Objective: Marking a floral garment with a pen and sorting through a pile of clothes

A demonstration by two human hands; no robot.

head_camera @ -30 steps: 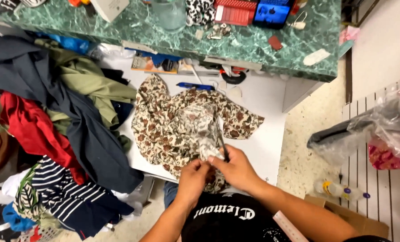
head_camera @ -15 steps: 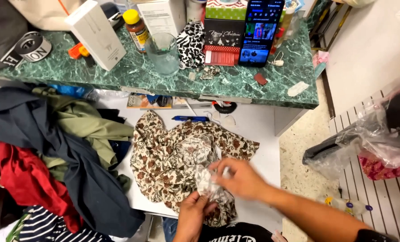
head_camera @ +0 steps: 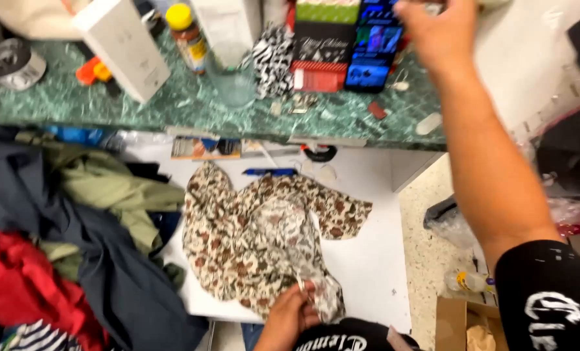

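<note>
At the bottom of the frame the left hand (head_camera: 290, 315) pinches the camouflage garment's (head_camera: 257, 240) clear bag (head_camera: 303, 260), pinning it down, while the right hand (head_camera: 442, 32), fingers loosely open and empty, reaches toward the green marble counter (head_camera: 173, 107) at the top.

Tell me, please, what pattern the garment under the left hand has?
The garment has a brown-and-tan camouflage pattern, seen in the head view.

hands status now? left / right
Left hand: closed, pinching the clear bag on the patterned garment.
Right hand: raised over the green counter, fingers spread, holding nothing visible.
</note>
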